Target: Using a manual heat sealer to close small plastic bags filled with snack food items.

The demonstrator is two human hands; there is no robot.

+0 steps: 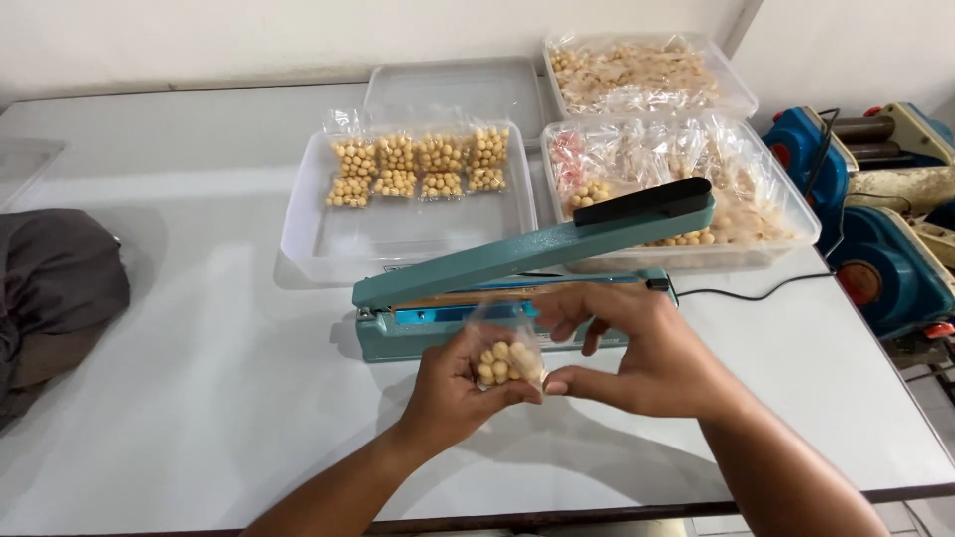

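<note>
My left hand (pixel 458 383) and my right hand (pixel 637 348) together hold a small clear plastic bag of yellow round snacks (pixel 505 360), just in front of a teal impulse sealer (pixel 517 288). The sealer's arm is raised, its black handle (pixel 642 201) pointing up to the right. The bag's open top reaches toward the sealer's bar. My left fingers grip the filled lower part; my right fingers pinch the bag's upper edge and side.
A clear tray (pixel 328 249) behind the sealer holds several sealed snack bags (pixel 423 164). Two more trays (pixel 796 234) with loose bagged snacks stand at the back right. Grey cloth (pixel 55 288) lies at left; blue machines (pixel 875 229) stand off the table's right edge.
</note>
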